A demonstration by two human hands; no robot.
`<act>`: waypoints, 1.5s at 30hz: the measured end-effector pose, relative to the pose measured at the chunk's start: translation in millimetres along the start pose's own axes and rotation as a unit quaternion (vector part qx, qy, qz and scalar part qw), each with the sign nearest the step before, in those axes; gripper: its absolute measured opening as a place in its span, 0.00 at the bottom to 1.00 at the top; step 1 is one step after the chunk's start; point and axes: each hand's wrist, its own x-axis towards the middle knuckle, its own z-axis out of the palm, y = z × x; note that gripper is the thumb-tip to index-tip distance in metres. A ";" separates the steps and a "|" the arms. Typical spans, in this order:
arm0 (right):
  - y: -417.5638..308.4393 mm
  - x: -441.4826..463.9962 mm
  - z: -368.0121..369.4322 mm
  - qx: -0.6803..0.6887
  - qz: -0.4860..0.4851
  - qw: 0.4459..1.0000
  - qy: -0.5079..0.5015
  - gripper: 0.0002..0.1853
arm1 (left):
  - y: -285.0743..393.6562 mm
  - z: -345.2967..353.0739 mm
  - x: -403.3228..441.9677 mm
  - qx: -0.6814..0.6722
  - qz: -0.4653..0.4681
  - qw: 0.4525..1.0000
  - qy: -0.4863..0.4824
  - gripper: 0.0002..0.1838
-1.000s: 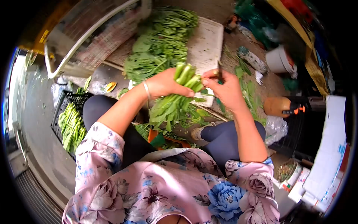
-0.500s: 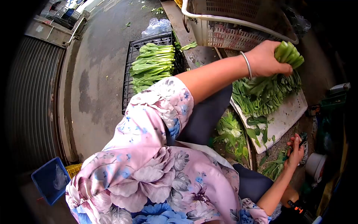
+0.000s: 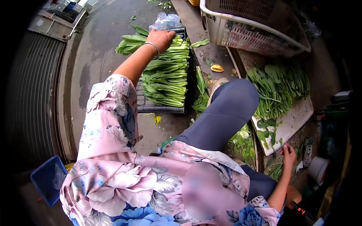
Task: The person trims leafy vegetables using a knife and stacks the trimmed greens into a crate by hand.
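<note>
The left hand (image 3: 161, 39), at the upper middle of the frame, had hold of a bunch of greens (image 3: 128, 44) by the stems, fingers bent over them; the palm hid the fingertips, so how tight that grip was could not be told. The bunch lay at the upper end of a row of greens (image 3: 166, 83) in a black crate (image 3: 162, 109), leaves to the left, stem ends to the right. Laying them all one way probably kept the cut ends even and the leaves uncrushed.

The right hand (image 3: 289, 152), at the lower right, hung with loosely curled fingers near the corner of a white board (image 3: 296, 115); whether it held anything could not be told. A pile of greens (image 3: 279, 88) sat on that board, perhaps to keep it off the dirt.

The ground (image 3: 102, 94) was grey, with darker patches and scattered leaves. A clear plastic bag (image 3: 166, 21) lay just above the crate, and a white basket (image 3: 250, 35) stood at the upper right. A ribbed shutter (image 3: 37, 94) closed off the left edge, with a blue bin (image 3: 39, 182) at the lower left.
</note>
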 end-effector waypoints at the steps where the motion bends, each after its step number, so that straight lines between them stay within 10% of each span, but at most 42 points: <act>1: 9.2 0.0 2.0 -0.009 0.017 1.000 0.004 0.13 | -0.9 9.7 -1.3 0.005 0.001 1.000 0.002 0.12; 8: 28.2 -5.0 2.8 -0.077 0.093 0.992 -0.026 0.10 | 12.0 51.3 17.3 0.007 0.010 1.000 0.026 0.15; 13: 37.6 -5.5 3.2 -0.096 0.104 0.989 -0.042 0.10 | 26.1 77.7 2.1 -0.161 0.000 0.986 -0.042 0.49; 22: 49.7 1.2 4.4 -0.108 0.115 0.986 -0.047 0.11 | 39.7 76.3 -27.0 -0.179 -0.013 0.981 0.072 0.37; 29: 20.6 -8.5 16.3 -0.126 0.116 0.983 -0.061 0.09 | 72.0 36.1 26.3 -0.141 -0.226 0.955 -0.134 0.49; 36: 14.8 -16.8 14.5 -0.181 0.151 0.966 -0.109 0.13 | 67.8 70.0 24.8 -0.095 -0.177 0.971 -0.128 0.23; 45: 6.8 -15.2 15.7 -0.320 0.116 0.937 -0.078 0.19 | 73.5 69.6 42.6 -0.043 -0.179 0.976 -0.114 0.35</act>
